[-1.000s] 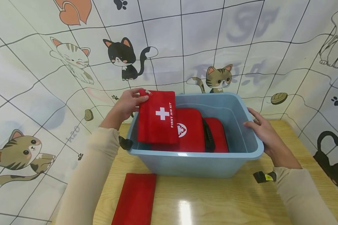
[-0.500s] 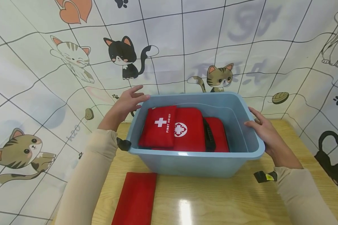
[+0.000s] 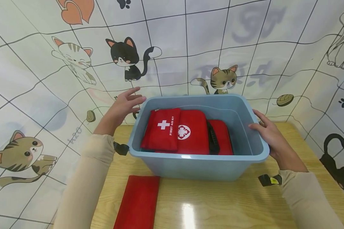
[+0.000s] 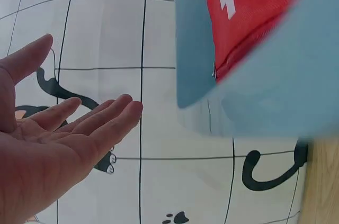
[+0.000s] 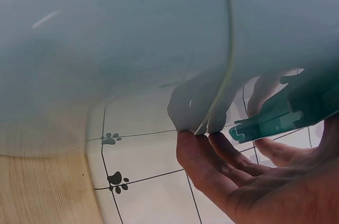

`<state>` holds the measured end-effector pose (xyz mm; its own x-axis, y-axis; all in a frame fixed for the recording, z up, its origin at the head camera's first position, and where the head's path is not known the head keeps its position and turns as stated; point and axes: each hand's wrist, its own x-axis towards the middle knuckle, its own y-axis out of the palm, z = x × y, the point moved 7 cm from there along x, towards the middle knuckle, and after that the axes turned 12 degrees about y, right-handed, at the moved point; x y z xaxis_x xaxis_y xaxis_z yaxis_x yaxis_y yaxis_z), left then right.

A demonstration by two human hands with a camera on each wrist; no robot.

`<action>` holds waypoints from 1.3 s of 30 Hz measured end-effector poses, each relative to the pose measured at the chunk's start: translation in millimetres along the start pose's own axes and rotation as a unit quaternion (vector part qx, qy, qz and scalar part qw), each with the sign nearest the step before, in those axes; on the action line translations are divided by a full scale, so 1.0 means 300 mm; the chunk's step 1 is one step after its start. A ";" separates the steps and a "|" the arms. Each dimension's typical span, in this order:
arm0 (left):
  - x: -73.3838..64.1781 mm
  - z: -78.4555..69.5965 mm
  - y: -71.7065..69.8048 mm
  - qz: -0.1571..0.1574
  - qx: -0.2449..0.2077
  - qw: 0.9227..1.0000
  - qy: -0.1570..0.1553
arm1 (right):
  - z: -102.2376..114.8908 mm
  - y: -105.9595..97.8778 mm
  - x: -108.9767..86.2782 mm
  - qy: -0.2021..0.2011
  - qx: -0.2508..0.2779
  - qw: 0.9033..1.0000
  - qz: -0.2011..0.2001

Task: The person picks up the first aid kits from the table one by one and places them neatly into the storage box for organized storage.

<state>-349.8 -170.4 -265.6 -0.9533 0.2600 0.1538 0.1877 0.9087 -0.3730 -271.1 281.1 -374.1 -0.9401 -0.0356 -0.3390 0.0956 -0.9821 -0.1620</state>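
Note:
A blue plastic storage bin [image 3: 189,165] stands on the table. Inside at its left lies a red first aid pouch [image 3: 163,140] with a white cross, overlapping a larger red first aid case [image 3: 193,140]. Right of that is another red case [image 3: 222,136] beside a black handle [image 3: 213,140]. My left hand [image 3: 123,106] is held just off the bin's back left corner, fingers spread and holding nothing; the left wrist view shows the palm [image 4: 58,152] bare. My right hand [image 3: 270,136] grips the right rim, thumb on top, fingers [image 5: 206,166] against the outer wall.
A flat red pouch [image 3: 139,200] lies on the wooden table [image 3: 212,203] in front of the bin, cut off by the frame's lower edge. A cat-printed sheet [image 3: 172,47] hangs behind and on both sides, close to the bin's back.
My left hand has let the red first aid pouch down into the bin's left side, then drawn back leftward past the rim. The right hand has stayed on the rim.

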 end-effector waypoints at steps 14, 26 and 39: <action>-0.128 0.151 -0.133 -0.009 -0.014 1.000 -0.020 | 0.000 0.001 0.001 0.000 -0.009 1.000 0.000; -0.225 0.395 -0.147 0.020 -0.010 0.998 -0.066 | -0.001 0.001 0.004 -0.002 -0.011 1.000 -0.002; -0.345 0.661 -0.068 0.064 -0.014 0.990 -0.125 | 0.000 0.003 0.006 0.000 -0.009 1.000 -0.001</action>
<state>-301.9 -280.6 -455.3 -0.9497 0.2873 -0.1246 0.3130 0.8836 -0.3483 -272.6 280.2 -374.8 -0.9402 -0.0344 -0.3388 0.1004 -0.9787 -0.1790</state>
